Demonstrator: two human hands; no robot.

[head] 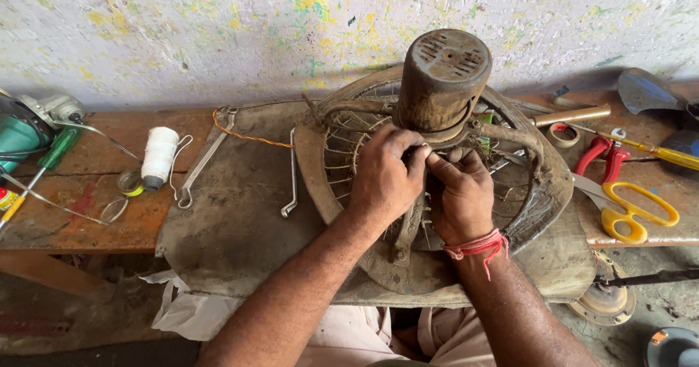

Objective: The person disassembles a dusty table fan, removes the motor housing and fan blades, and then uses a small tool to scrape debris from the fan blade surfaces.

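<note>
Fan motor point(441, 79) rusty, upright on wire guard point(349, 145) | left hand point(386, 178) and right hand point(460, 196) both pinching wire at motor base | yellow scissors point(632, 208) nearby right

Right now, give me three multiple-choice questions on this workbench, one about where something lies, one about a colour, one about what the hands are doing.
1. Where does the white spool of thread lie?
A. left of the fan guard
B. on top of the motor
C. beside the scissors

2. What colour are the scissors' handles?
A. green
B. yellow
C. black

3. What state are the two hands in?
A. both resting flat on the bench
B. one holding a spanner
C. both closed together at the base of the rusty fan motor

Answers:
1 A, it lies on the bench well left of the wire fan guard.
2 B, the loops are yellow.
3 C, the left hand and right hand pinch below the motor; what they pinch is hidden.
</note>
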